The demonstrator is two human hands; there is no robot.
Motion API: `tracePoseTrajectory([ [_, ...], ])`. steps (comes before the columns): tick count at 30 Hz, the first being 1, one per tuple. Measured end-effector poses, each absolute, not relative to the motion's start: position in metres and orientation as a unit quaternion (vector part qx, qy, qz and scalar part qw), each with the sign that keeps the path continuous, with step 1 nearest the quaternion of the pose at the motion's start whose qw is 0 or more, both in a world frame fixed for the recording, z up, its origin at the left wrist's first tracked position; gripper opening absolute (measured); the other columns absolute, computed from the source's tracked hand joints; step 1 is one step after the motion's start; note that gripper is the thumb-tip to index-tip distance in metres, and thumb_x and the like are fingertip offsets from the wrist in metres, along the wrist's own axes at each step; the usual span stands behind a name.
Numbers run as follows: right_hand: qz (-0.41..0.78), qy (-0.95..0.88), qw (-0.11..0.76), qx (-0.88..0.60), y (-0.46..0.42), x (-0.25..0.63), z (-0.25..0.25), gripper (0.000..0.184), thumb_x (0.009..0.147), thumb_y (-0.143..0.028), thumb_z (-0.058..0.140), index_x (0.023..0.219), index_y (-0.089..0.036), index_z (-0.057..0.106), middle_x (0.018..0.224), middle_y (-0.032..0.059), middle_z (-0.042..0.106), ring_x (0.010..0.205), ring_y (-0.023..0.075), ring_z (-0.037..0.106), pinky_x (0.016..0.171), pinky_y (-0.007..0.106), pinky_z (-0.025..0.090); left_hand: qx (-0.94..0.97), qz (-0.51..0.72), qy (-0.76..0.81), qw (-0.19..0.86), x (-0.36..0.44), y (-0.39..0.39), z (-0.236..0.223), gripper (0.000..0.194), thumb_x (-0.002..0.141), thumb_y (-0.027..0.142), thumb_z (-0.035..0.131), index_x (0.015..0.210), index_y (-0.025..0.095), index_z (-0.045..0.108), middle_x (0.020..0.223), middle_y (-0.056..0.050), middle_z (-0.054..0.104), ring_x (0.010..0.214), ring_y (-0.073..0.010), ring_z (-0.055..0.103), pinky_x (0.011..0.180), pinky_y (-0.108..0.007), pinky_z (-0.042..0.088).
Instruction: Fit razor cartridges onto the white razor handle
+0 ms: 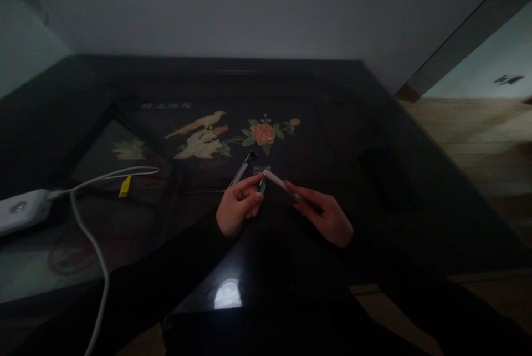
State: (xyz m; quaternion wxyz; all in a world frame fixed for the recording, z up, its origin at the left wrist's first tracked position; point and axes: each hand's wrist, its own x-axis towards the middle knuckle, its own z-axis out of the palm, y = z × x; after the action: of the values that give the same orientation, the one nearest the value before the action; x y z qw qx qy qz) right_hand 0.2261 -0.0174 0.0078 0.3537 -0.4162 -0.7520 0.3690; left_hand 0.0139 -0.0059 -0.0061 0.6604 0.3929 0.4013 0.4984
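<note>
My right hand (326, 214) is closed on the near end of a slim, pale stick with a rounded tip (279, 181). The stick slants up and left, and its tip meets a thin green piece (263, 184) in my left hand. Thumb and fingers of my left hand (240, 205) pinch that green piece; too little of it shows to tell its kind. Just beyond the fingertips is a small, clear rectangular item (261, 169). A slim silver tool with a black head (243, 168) lies behind my left hand, its lower end hidden by the fingers.
The dark glossy table (328, 123) carries a bird-and-flower picture (262, 134). At left are a white power strip or adapter (25, 209), a white cable (93, 242) and a yellow tag (124, 186). A dark flat object (386, 176) lies at right. Behind the table stands a wall (228, 12).
</note>
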Motion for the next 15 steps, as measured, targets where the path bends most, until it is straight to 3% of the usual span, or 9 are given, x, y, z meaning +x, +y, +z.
tracePoseTrajectory([
  [7, 0.324, -0.764, 0.360, -0.426, -0.0187, 0.2250, 0.0077, 0.042, 0.090, -0.019, 0.051, 0.132, -0.025, 0.052, 0.122, 0.0060, 0.064, 0.106, 0.0198, 0.063, 0.088, 0.033, 0.052, 0.403, 0.498, 0.381, 0.667, 0.0140, -0.0057, -0.0092, 0.059, 0.066, 0.041, 0.076, 0.115, 0.012, 0.062, 0.039, 0.009, 0.046, 0.032, -0.0033, 0.029, 0.039, -0.020, 0.017],
  [15, 0.336, -0.782, 0.348, -0.393, -0.0222, 0.2239, 0.0099, 0.041, 0.090, -0.021, 0.051, 0.131, -0.025, 0.053, 0.104, 0.0055, 0.070, 0.084, 0.0159, 0.065, 0.075, 0.027, 0.053, 0.413, 0.496, 0.380, 0.663, 0.0131, -0.0050, -0.0055, 0.059, 0.068, 0.040, 0.075, 0.117, 0.010, 0.062, 0.041, 0.008, 0.045, 0.035, -0.0031, 0.028, 0.039, -0.021, 0.016],
])
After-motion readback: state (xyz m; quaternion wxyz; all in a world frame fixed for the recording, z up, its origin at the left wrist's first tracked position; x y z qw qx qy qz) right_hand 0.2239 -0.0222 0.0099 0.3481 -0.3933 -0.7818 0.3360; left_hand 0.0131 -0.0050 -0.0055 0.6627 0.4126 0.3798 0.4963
